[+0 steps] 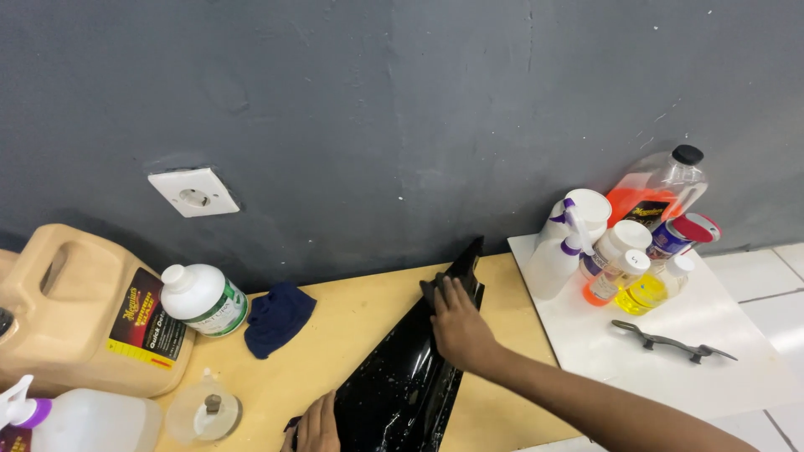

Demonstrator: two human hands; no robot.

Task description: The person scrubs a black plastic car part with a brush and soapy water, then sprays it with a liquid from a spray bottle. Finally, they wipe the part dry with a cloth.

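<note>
- Right hand (456,328) lies flat, fingers together, pressing a dark cloth (432,289) onto the far end of the black panel (402,381).
- Panel lies slantwise on the tabletop (352,322), its tip at the wall edge, its wide end at the near edge.
- Left hand (316,427) rests on the panel's near left corner, fingers curled; partly out of view.
- Blue rag (278,318) lies left of the panel, beside a white jar (203,300).
- Bottles (620,251) crowd the far corner of a white board (720,335) to the right.
</note>
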